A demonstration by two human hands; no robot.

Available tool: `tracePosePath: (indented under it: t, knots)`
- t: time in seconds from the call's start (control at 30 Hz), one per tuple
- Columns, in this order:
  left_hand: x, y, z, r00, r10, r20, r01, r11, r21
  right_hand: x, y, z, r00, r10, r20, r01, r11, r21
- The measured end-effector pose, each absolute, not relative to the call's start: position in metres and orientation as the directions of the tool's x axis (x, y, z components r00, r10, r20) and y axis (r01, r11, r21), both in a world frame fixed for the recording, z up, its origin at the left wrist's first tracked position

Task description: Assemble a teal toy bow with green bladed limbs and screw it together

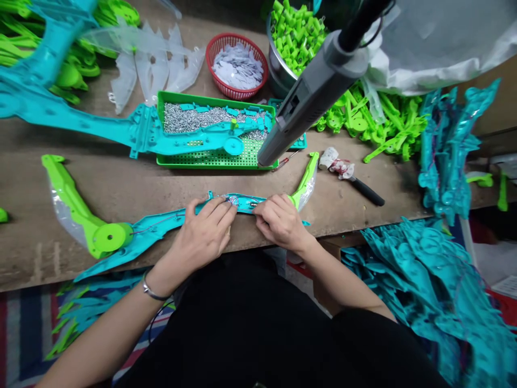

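A long turquoise plastic shell (pixel 157 223), with its hollow side up, lies along the table's front edge. My left hand (pixel 208 223) curls over its middle, fingers closed on it. Just to the right, my right hand (pixel 279 220) is bunched around the same shell, its fingertips at the inside; anything small pinched there is hidden. Between the hands, thin wires and small dark parts show in the hollow. A lime-green arm with a round hub (pixel 111 238) and a clear blade joins the shell's left end. Another lime-green arm (pixel 305 180) rises at the right.
Behind the hands is a green tray (pixel 218 166) of screws, with a turquoise assembly (pixel 92 119) lying across it. A grey pole-like tool (pixel 307 97) hangs over the tray. A black-handled tool (pixel 365 189) lies right. Turquoise shells (pixel 436 280) are piled below the table's right side.
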State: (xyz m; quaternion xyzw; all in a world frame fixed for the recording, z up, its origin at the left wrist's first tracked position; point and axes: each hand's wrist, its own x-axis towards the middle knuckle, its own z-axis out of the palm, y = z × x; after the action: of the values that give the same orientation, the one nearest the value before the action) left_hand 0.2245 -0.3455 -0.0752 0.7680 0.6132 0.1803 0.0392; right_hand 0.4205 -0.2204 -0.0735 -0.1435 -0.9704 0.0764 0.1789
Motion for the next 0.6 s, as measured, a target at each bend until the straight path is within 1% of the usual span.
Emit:
tracePosePath:
  t: [0.13, 0.2, 0.27, 0.37, 0.4, 0.47, 0.53, 0.6]
  knots:
    - [0.223, -0.345, -0.072, 0.196, 0.962, 0.191, 0.937, -0.242, 0.253, 0.422, -0.215, -0.062, -0.945, 0.208, 0.254, 0.181, 0.975, -0.127]
    - [0.223, -0.345, -0.07, 0.198, 0.964, 0.18, 0.936, -0.24, 0.257, 0.425, -0.213, -0.058, -0.96, 0.162, 0.227, 0.136, 0.983, -0.126]
    - [0.222, -0.344, -0.069, 0.188, 0.966, 0.175, 0.933, -0.231, 0.276, 0.429, -0.211, -0.058, -0.957, 0.12, 0.264, 0.083, 0.986, -0.145]
    - [0.223, -0.343, -0.069, 0.159, 0.973, 0.169, 0.928, -0.205, 0.31, 0.437, -0.211, -0.061, -0.917, 0.095, 0.387, 0.024, 0.983, -0.184]
    - [0.223, -0.342, -0.07, 0.154, 0.973, 0.169, 0.926, -0.202, 0.318, 0.438, -0.212, -0.062, -0.902, 0.114, 0.416, 0.025, 0.977, -0.214]
    - [0.223, -0.342, -0.07, 0.155, 0.972, 0.177, 0.923, -0.207, 0.325, 0.437, -0.215, -0.063, -0.871, 0.202, 0.447, 0.069, 0.953, -0.296]
    - [0.223, -0.342, -0.071, 0.164, 0.968, 0.189, 0.922, -0.219, 0.32, 0.431, -0.218, -0.063, -0.843, 0.314, 0.437, 0.151, 0.917, -0.369]
    - [0.224, -0.342, -0.072, 0.168, 0.966, 0.196, 0.924, -0.223, 0.311, 0.421, -0.22, -0.062, -0.829, 0.374, 0.416, 0.207, 0.896, -0.393]
